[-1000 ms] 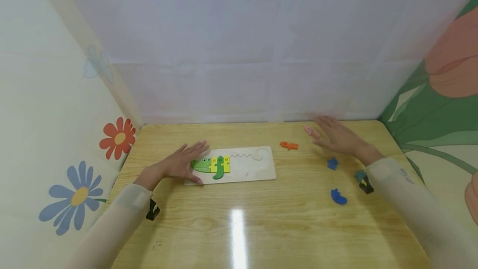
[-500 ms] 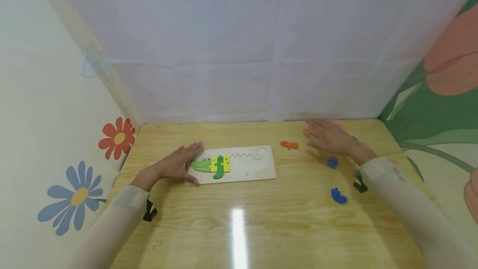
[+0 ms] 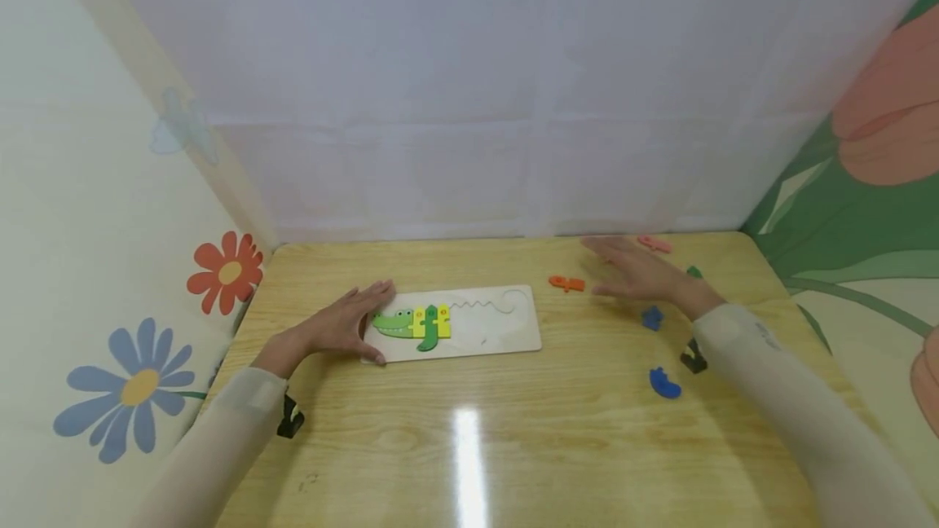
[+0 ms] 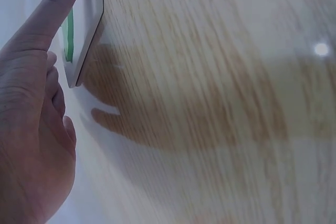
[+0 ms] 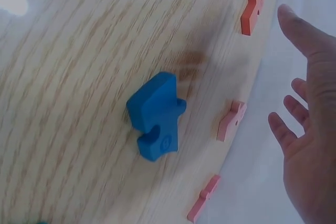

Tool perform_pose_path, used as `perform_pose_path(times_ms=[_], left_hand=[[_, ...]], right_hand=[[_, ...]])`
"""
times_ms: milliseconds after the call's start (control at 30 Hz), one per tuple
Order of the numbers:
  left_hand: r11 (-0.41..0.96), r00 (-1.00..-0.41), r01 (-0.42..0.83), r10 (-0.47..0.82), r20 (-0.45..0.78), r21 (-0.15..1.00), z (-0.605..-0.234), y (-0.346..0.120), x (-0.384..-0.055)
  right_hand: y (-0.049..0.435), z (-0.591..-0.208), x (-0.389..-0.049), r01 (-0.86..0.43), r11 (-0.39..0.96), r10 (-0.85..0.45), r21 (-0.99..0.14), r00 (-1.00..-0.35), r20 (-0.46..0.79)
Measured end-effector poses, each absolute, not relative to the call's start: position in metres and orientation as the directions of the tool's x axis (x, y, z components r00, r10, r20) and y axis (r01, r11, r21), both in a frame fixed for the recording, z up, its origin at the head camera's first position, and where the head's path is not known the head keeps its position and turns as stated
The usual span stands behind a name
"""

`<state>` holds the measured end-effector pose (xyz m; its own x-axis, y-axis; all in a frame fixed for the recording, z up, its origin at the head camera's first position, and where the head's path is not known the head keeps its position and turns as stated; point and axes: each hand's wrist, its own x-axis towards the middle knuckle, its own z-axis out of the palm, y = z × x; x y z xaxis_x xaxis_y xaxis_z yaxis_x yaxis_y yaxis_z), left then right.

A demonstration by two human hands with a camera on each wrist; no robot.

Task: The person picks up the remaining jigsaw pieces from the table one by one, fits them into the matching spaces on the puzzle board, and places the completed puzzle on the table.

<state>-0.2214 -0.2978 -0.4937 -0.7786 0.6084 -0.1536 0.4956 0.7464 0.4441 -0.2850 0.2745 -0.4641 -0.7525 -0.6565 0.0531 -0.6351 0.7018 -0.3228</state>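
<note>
My left hand (image 3: 341, 323) rests across the left end of a pale wooden puzzle board (image 3: 506, 332), its thumb (image 4: 44, 17) extended along the near side. On the board lie a green crocodile head (image 3: 394, 324), yellow pieces (image 3: 443, 321) and a green leg piece (image 3: 431, 332). Nothing is held in my right hand (image 3: 634, 269), which hovers with fingers spread over the back right of the table. Just left of it lies an orange piece (image 3: 566, 283). A pink piece (image 3: 655, 244) shows behind it, and the right wrist view has a second pink piece (image 5: 203, 199).
A blue piece (image 3: 652, 317) lies below my right hand, and a curved blue piece (image 3: 664, 383) sits nearer. Part of a green piece (image 3: 694, 271) shows beyond the right wrist. A white cloth wall (image 3: 455, 186) rises at the table's back edge.
My right hand has moved left toward the orange piece, uncovering the pink piece behind it. The left hand has shifted slightly left on the board, which stays nearly in place.
</note>
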Motion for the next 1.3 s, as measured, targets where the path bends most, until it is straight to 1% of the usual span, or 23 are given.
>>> perform_pose_path(times_ms=[100, 300, 567, 667, 833, 1000, 1167, 1300], left_hand=[[0.750, -0.782, 0.491, 0.604, -0.156, 0.442, -0.496, -0.301, -0.222], [0.757, -0.784, 0.481, 0.598, -0.170, 0.443, -0.501, -0.305, -0.222], [0.747, -0.770, 0.485, 0.611, -0.182, 0.454, -0.501, -0.307, -0.219], [0.741, -0.767, 0.483, 0.615, -0.183, 0.466, -0.501, -0.307, -0.218], [0.739, -0.771, 0.470, 0.610, -0.182, 0.484, -0.501, -0.309, -0.218], [0.750, -0.783, 0.455, 0.594, -0.185, 0.480, -0.504, -0.309, -0.219], [0.748, -0.786, 0.436, 0.587, -0.193, 0.501, -0.506, -0.310, -0.219], [0.747, -0.787, 0.435, 0.587, -0.191, 0.502, -0.506, -0.310, -0.219]], right_hand=[[0.271, -0.465, -0.286, -0.636, 0.687, -0.663, -0.352, -0.747, 0.054], [0.264, -0.471, -0.291, -0.610, 0.699, -0.652, -0.374, -0.758, 0.018], [0.260, -0.479, -0.287, -0.580, 0.698, -0.638, -0.420, -0.770, 0.003], [0.258, -0.480, -0.284, -0.586, 0.695, -0.644, -0.417, -0.765, 0.002], [0.255, -0.480, -0.280, -0.568, 0.698, -0.634, -0.435, -0.773, -0.007], [0.251, -0.482, -0.279, -0.575, 0.677, -0.648, -0.459, -0.762, -0.003], [0.249, -0.486, -0.280, -0.580, 0.653, -0.661, -0.488, -0.750, 0.007], [0.248, -0.489, -0.280, -0.599, 0.656, -0.666, -0.459, -0.746, 0.021]])
